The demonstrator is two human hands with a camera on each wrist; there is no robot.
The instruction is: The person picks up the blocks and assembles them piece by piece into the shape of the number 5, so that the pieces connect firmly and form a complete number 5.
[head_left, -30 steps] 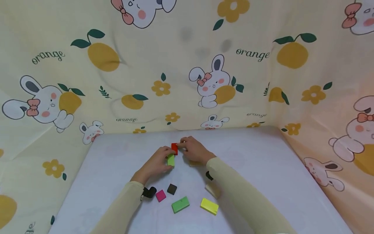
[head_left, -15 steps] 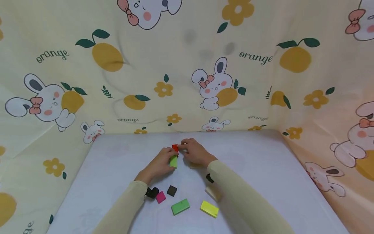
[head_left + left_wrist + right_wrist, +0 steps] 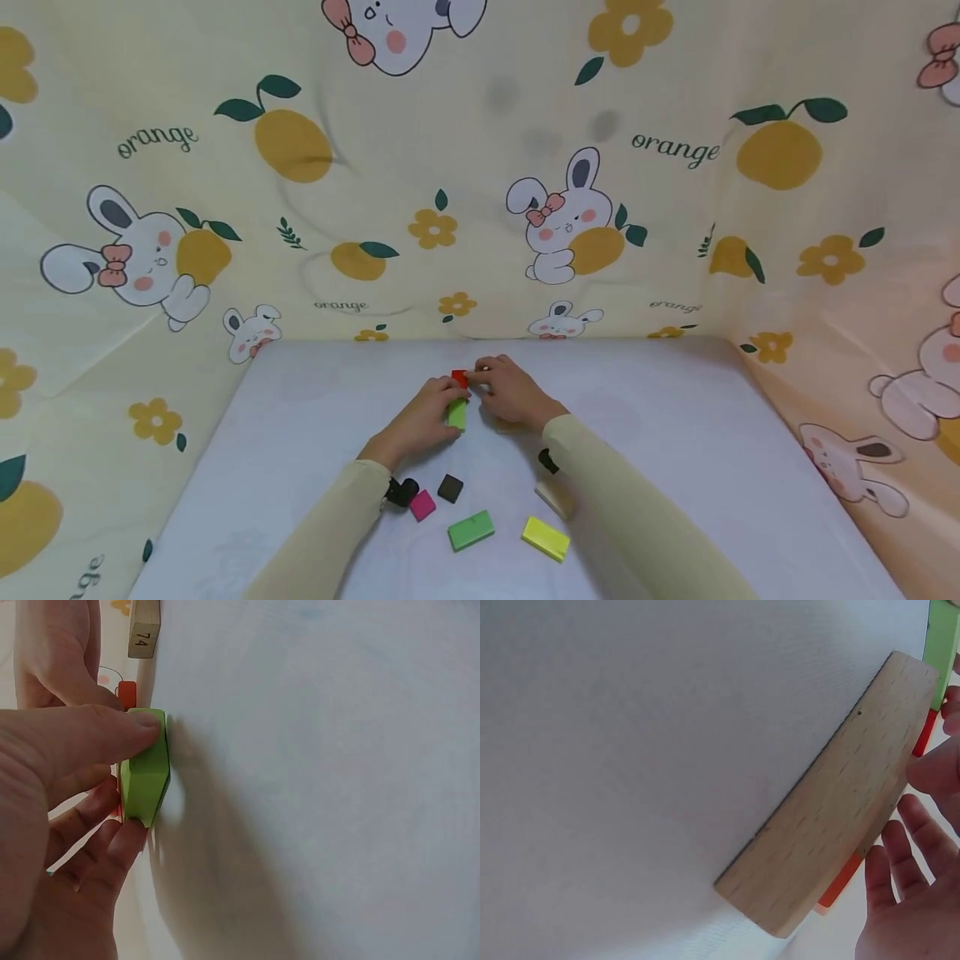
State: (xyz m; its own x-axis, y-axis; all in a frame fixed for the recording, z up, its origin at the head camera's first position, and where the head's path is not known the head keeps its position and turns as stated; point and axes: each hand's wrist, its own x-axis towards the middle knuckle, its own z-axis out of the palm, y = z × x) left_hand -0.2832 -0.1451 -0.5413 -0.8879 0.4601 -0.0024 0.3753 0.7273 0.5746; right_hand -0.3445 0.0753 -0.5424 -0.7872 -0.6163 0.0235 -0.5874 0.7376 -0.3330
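Far out on the white table, my left hand holds a light green block at its two ends. In the left wrist view the thumb presses one end of the green block, and fingertips bear on the other. A red block stands just beyond the green one, partly covered by fingers. My right hand has curled fingers, with fingertips at the red block's right side. In the right wrist view a wooden block hides much of the red block.
Nearer on the table lie a magenta cube, a dark cube, a green block and a yellow block. Another wooden block lies beside the right sleeve. A patterned cloth rises behind the table.
The light green block in my left hand has moved slightly up against the red block. My right hand stays at the red block. The whole head view has shifted slightly.
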